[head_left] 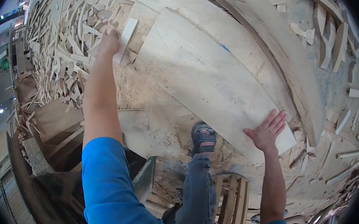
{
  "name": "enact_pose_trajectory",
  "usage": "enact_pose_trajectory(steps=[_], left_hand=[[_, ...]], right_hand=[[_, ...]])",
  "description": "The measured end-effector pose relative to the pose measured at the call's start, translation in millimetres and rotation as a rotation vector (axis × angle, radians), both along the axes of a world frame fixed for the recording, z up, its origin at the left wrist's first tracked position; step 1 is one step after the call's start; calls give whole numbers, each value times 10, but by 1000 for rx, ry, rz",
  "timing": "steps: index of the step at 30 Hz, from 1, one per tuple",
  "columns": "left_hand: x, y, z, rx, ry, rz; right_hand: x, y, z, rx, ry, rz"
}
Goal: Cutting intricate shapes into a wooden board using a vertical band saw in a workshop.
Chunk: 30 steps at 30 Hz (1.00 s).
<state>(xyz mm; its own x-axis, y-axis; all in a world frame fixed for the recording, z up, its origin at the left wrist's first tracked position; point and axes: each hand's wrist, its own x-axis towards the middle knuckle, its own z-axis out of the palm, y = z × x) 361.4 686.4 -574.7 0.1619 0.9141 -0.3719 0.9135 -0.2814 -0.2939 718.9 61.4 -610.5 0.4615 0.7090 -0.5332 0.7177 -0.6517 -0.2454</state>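
While my right hand (267,130) lies splayed, gripping nothing, on the slanting wooden panel's (200,67) lower-right end, I can't tell if my left hand (110,43), past the upper-left one, grips anything.

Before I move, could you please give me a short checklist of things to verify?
1. Right hand flat on the pale wooden board: ok, fingers spread.
2. Grip of the left hand: cannot tell, fingers partly hidden.
3. Pale wood strip beside left hand: ok, close by.
4. Sandalled foot away from the board: not ok, toes near its edge.
5. Left side free of wood offcuts: not ok, heaped there.
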Motion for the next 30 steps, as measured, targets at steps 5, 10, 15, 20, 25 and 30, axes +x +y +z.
enact_pose_trajectory(steps=[5, 10, 15, 20, 25, 30], left_hand=[[-594, -74, 105, 26, 153, -164], [-1049, -452, 539, 380, 68, 102], [-525, -324, 1712, 486, -236, 79], [1626, -529, 2947, 354, -717, -375], [2951, -842, 4290, 284, -1054, -457], [3304, -2473, 6096, 116, -630, -814]], right_hand=[[-45, 401, 150, -301, 165, -70], [-44, 359, 205, -290, 209, -47], [72, 455, 412, -306, 282, -91], [19, 323, 353, -224, 261, -96], [-1, 462, 443, -215, 302, -74], [-18, 280, 351, -327, 160, -82]])
